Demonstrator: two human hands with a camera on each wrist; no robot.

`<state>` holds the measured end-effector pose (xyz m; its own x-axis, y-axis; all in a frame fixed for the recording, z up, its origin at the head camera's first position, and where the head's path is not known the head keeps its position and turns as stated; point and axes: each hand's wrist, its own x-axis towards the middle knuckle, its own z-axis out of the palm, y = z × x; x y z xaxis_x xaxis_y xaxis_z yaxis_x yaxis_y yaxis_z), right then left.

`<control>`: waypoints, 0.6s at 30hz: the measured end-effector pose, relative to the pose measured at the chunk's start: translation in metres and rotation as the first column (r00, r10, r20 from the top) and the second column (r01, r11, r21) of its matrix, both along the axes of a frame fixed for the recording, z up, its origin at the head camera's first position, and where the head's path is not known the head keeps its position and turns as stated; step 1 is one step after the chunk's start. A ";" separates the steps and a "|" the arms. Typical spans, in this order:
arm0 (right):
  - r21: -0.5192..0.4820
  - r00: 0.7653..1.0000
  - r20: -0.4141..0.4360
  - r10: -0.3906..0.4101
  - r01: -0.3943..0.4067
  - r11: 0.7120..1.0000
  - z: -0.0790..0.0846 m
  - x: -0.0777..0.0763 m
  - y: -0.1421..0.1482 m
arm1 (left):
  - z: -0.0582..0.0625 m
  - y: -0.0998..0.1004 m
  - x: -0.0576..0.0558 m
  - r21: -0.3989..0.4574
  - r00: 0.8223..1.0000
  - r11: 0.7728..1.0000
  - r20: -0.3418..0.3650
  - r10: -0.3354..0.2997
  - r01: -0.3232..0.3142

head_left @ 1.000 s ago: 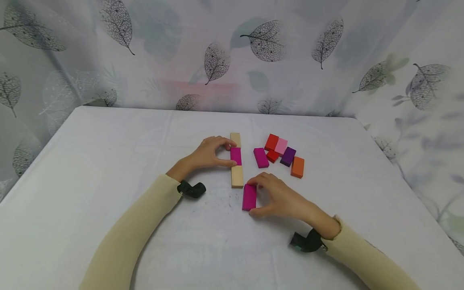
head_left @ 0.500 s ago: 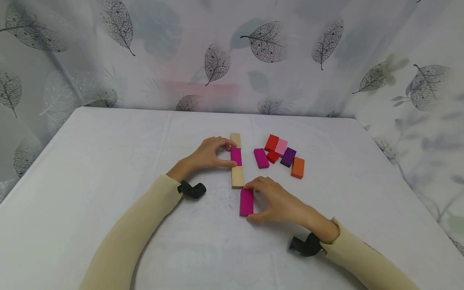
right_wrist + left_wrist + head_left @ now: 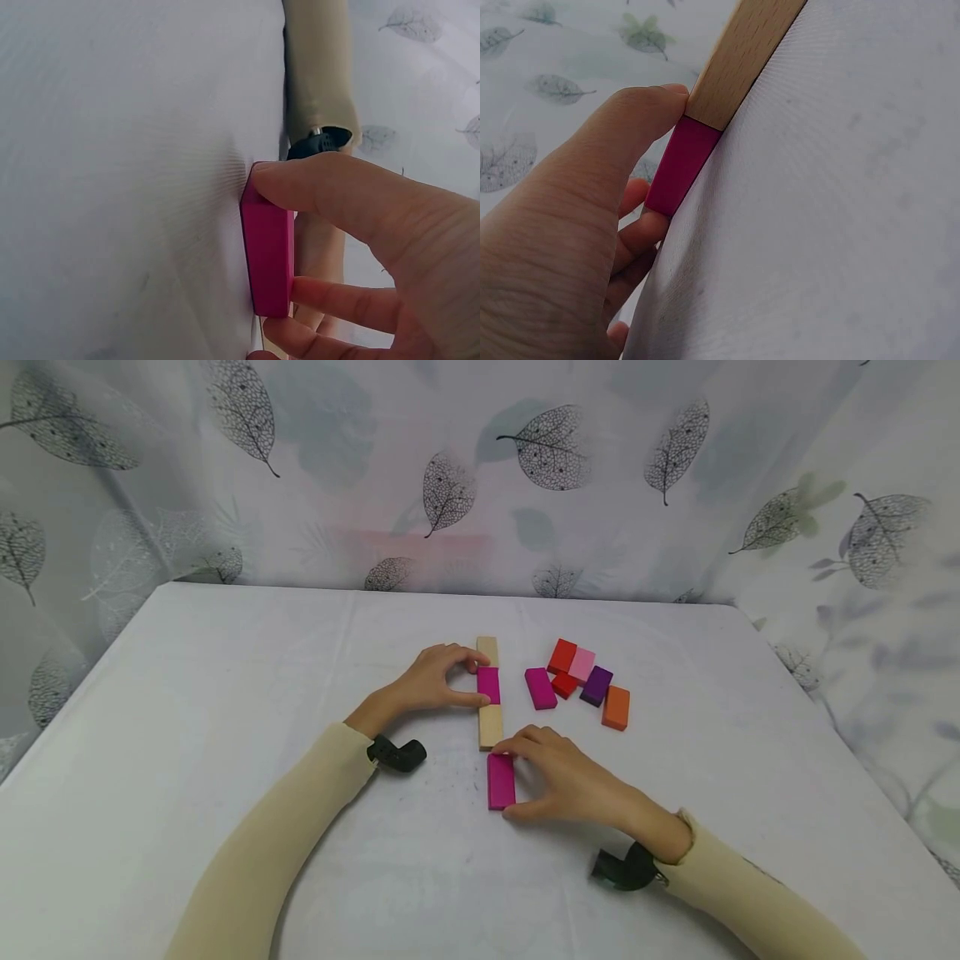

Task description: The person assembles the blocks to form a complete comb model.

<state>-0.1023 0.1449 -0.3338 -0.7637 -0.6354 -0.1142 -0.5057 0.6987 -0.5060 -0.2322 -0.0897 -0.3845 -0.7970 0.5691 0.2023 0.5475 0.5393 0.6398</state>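
A short row of blocks runs away from me: a plain wooden block [image 3: 491, 728] in front, a magenta block [image 3: 488, 685] in the middle, another wooden block [image 3: 487, 649] behind. My left hand [image 3: 435, 678] pinches the middle magenta block lengthwise, thumb at its near end and fingers at its far end. A second magenta block [image 3: 501, 782] lies flat at the near end of the row, lined up with it. My right hand [image 3: 573, 777] holds that block between thumb and fingers at its two short ends; in the right wrist view the thumb presses its end face.
Right of the row lies a loose magenta block [image 3: 541, 688]. Beyond it sit a red block [image 3: 562, 655], a smaller red block [image 3: 565, 684], a pink block [image 3: 582, 665], a purple block [image 3: 596, 685] and an orange block [image 3: 616, 707]. A white cloth covers the table [image 3: 360, 877].
My right hand has slid its magenta block left and slightly toward me, from beside the row's near end into line with it. The left hand stays where it was.
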 end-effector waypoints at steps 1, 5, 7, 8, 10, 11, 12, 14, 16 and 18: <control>-0.001 1.000 -0.001 0.001 -0.001 1.000 0.000 0.000 0.000 | 0.000 0.000 0.000 0.002 1.000 1.000 -0.001 -0.001 0.001; -0.012 1.000 0.003 0.002 -0.002 1.000 -0.001 0.000 0.000 | -0.001 0.000 -0.001 0.007 1.000 1.000 -0.006 -0.004 0.004; -0.017 1.000 0.012 -0.001 0.001 1.000 0.000 0.000 0.000 | -0.001 0.000 -0.001 0.007 1.000 1.000 -0.001 -0.004 0.004; -0.018 1.000 0.012 0.000 0.001 1.000 -0.001 0.000 0.000 | -0.001 0.000 -0.001 0.006 1.000 1.000 0.002 -0.003 0.003; -0.021 1.000 0.012 0.002 -0.001 1.000 -0.001 0.000 0.000 | -0.001 0.000 0.000 0.004 1.000 1.000 0.006 -0.002 0.002; -0.024 1.000 0.011 0.003 -0.002 1.000 -0.001 0.000 0.000 | 0.000 0.001 0.000 0.004 1.000 1.000 0.009 -0.001 0.001; -0.026 1.000 0.006 0.006 -0.005 1.000 -0.002 -0.001 -0.001 | 0.000 0.001 0.000 0.004 1.000 1.000 0.010 0.000 0.000; -0.032 1.000 -0.006 0.010 -0.010 0.999 -0.003 -0.001 -0.001 | -0.001 0.001 0.000 0.004 1.000 1.000 0.009 0.003 -0.003; -0.039 1.000 -0.021 0.017 -0.017 0.999 -0.003 -0.002 -0.001 | -0.001 0.001 0.000 0.005 1.000 1.000 0.007 0.006 -0.006; -0.042 0.999 -0.035 0.024 -0.026 0.999 -0.003 -0.002 -0.002 | -0.001 0.000 0.000 0.004 1.000 1.000 0.004 0.007 -0.007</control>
